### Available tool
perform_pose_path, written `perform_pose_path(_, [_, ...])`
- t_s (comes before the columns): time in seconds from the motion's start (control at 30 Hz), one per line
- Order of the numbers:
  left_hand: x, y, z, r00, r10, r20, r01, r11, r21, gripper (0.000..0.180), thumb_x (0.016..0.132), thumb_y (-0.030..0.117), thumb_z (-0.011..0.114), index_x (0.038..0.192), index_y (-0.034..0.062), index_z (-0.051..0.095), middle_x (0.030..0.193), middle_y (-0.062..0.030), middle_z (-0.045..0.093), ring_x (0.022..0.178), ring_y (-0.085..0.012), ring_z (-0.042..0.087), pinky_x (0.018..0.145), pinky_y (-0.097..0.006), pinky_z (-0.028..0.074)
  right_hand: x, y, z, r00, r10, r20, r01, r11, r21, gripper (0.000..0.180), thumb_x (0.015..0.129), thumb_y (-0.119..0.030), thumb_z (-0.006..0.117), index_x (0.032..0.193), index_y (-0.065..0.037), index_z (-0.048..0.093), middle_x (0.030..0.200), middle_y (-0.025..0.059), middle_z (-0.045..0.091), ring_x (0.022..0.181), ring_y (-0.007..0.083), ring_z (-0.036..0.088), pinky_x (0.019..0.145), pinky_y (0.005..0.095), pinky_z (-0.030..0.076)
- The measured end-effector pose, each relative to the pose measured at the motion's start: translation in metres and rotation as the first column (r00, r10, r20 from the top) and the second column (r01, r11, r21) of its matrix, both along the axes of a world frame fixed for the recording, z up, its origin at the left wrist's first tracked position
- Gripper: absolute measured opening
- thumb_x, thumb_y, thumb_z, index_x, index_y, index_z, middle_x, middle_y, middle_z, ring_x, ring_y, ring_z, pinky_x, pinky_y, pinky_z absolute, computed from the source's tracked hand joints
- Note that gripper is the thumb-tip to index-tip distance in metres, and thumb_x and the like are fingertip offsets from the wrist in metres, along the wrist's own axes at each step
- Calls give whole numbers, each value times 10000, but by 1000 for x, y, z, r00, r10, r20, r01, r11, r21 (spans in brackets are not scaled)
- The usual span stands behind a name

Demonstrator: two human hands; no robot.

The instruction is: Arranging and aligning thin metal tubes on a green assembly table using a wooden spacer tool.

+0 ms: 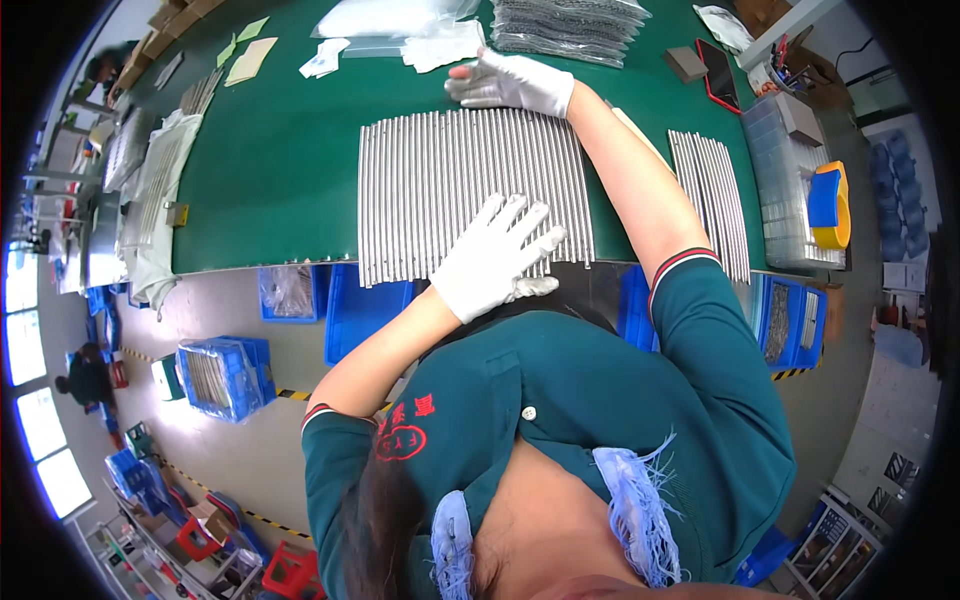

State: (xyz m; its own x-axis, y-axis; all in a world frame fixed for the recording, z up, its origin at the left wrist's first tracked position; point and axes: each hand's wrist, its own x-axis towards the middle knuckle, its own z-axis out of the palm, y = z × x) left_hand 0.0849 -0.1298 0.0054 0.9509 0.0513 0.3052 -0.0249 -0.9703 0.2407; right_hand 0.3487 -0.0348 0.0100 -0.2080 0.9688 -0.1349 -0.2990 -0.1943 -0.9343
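A wide row of thin silver metal rods (420, 190) lies side by side on the green tabletop, with the near ends slightly uneven at the table's front edge. Over the near part of that row rests my left hand (498, 250) in a white glove, its fingers spread and its palm down. My right hand (515, 84), gloved too, reaches to the far ends of the rods. Its fingers stretch toward the left, and a bare fingertip pokes out of the glove. Neither hand grips anything that I can see.
A smaller group of rods (710, 190) lies at the right. Beyond my right hand are bagged grey parts (568, 30) and white cloths (445, 46). A red-edged phone (717, 76) and clear plastic boxes (785, 165) stand far right. Blue bins (365, 315) sit below the table edge.
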Motion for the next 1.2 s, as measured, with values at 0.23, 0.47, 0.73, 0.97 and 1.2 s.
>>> perform_pose_path(0.23, [40,-28,11,981,-189,48,192,978,-75,697,862,536,691,1386,86,599,1399,-221,572,1316,-420,511,1159,-548,355,45,-31,3,956,-265,127,276,958,-79,671,1070,-548,473,1384,36,572,1403,220,613,1317,294,601,1163,391,449])
perform_pose_path(0.47, [54,-37,-12,984,-125,124,124,992,15,609,933,479,657,1371,60,603,1388,-217,591,1299,-417,537,1147,-542,383,35,-56,6,959,-202,198,220,973,-73,655,1075,-539,467,1403,20,567,1405,186,620,1314,272,606,1172,377,441])
perform_pose_path(0.73, [-7,71,23,975,221,14,-221,973,72,720,973,596,578,1451,59,559,1490,-204,545,1423,-361,473,1225,-510,283,-14,-92,16,165,-391,905,-215,882,420,688,1003,-589,550,1546,-172,475,1566,137,495,1465,324,440,1220,411,344])
perform_pose_path(0.97, [-25,108,7,939,341,-50,-314,905,288,661,945,589,600,1448,160,596,1465,-156,588,1358,-384,532,1154,-577,326,-62,-111,3,-80,-464,882,-545,761,351,735,988,-595,520,1536,-106,476,1584,167,447,1489,323,377,1268,469,222])
perform_pose_path(1.2, [-46,118,13,921,353,-167,-307,918,251,617,965,546,594,1476,201,568,1527,-159,530,1411,-397,481,1189,-588,290,-26,-142,10,-113,-403,908,-531,797,287,718,973,-548,557,1535,-108,480,1579,164,455,1506,317,360,1281,466,205])
